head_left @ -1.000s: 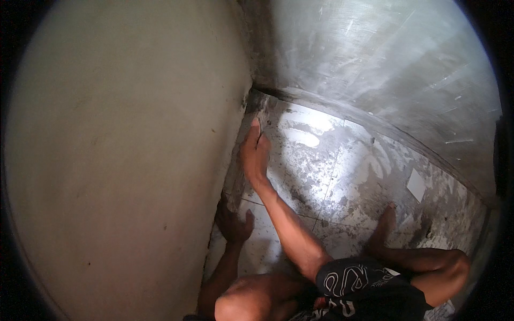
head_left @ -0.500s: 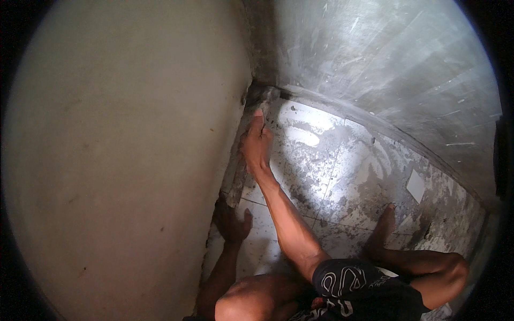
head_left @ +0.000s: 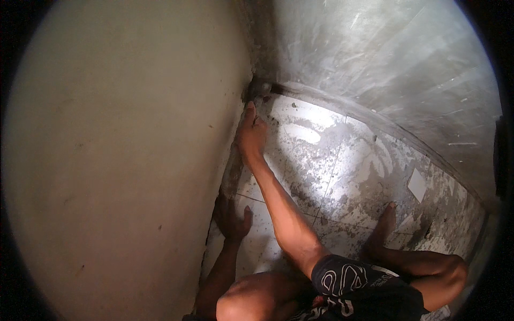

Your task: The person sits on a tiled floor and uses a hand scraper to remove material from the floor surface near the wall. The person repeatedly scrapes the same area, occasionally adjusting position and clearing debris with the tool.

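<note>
A long, narrow grey strip, rough and coated with what looks like cement, lies along the foot of the left wall. My right hand is closed around its far part, index finger pointing toward the corner. Nearer to me, my left hand is at the strip's near end, its thumb standing apart and its fingers partly lost in shadow beside the wall. At the corner, a grey lump shows beyond my right fingertips; whether it is part of the strip I cannot tell.
Plain wall rises close on the left, and a grey, scuffed wall curves along the far right. White floor tiles are smeared with grey residue and crumbs. A loose white tile piece lies beyond my bare foot.
My right hand has shifted slightly left, toward the wall, and the strip has moved with it, now closer against the wall's foot. My left hand has hardly moved.
</note>
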The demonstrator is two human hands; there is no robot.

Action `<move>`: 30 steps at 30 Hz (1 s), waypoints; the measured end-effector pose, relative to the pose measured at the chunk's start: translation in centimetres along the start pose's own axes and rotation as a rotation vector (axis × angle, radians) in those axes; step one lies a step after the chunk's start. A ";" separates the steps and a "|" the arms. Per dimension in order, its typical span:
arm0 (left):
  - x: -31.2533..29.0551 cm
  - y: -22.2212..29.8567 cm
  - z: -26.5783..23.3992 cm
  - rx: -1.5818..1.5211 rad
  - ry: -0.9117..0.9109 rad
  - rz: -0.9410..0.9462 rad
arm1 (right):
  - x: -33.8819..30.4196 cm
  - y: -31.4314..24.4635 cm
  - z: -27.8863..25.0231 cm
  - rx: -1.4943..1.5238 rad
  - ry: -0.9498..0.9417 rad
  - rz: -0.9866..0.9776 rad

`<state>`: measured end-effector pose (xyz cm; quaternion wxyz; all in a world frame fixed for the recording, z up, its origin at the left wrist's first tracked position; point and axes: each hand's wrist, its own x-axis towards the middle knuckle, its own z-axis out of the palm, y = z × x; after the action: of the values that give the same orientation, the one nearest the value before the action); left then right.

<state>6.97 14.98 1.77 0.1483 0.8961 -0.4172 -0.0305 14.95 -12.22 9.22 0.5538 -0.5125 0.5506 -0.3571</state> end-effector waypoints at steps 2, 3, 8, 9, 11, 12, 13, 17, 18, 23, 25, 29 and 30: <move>0.0 -0.1 -0.4 0.050 0.009 -0.032 | -0.5 -0.7 -0.2 0.244 -0.092 0.265; -0.1 -0.3 -0.6 0.064 0.003 -0.051 | -0.9 -0.9 -0.5 0.365 -0.137 0.399; 0.8 0.2 -2.1 -0.052 0.073 0.017 | -4.8 -1.6 -2.1 0.440 -0.128 0.170; 0.6 0.1 -1.9 -0.042 0.063 0.017 | -5.2 -2.0 -1.7 0.425 -0.125 0.152; 1.1 1.2 -1.3 0.000 0.001 0.000 | -3.3 0.5 -0.3 0.329 -0.129 0.220; 0.9 1.1 -1.2 0.051 -0.053 -0.045 | -3.1 0.7 -0.1 0.320 -0.135 0.265; 0.9 1.1 -1.2 0.100 -0.108 -0.090 | -2.8 0.8 0.0 0.311 -0.139 0.306; 0.7 0.5 -2.1 -0.043 -0.009 -0.028 | -4.1 -2.0 -5.5 0.320 -0.301 0.434; 0.4 -0.2 -1.5 -0.013 0.032 -0.006 | -4.5 -1.9 -7.4 0.299 -0.385 0.447; 0.0 -0.4 -1.4 0.038 0.067 0.007 | -1.5 1.4 -15.6 -0.451 -0.468 -0.230; 0.2 -0.4 -1.3 0.044 0.073 0.018 | 1.5 -0.3 -17.8 -0.791 -0.518 -0.380; 0.4 -0.1 -0.8 0.019 0.055 0.001 | 5.1 -1.8 -19.3 -1.101 -0.480 -0.866; 0.4 0.0 -0.7 0.016 0.056 0.004 | 5.9 -2.0 -19.2 -1.114 -0.458 -1.002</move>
<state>7.39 14.88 2.47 0.1530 0.8970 -0.4148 -0.0018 -2.63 -21.62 12.24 0.0877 -0.9632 0.2236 -0.1209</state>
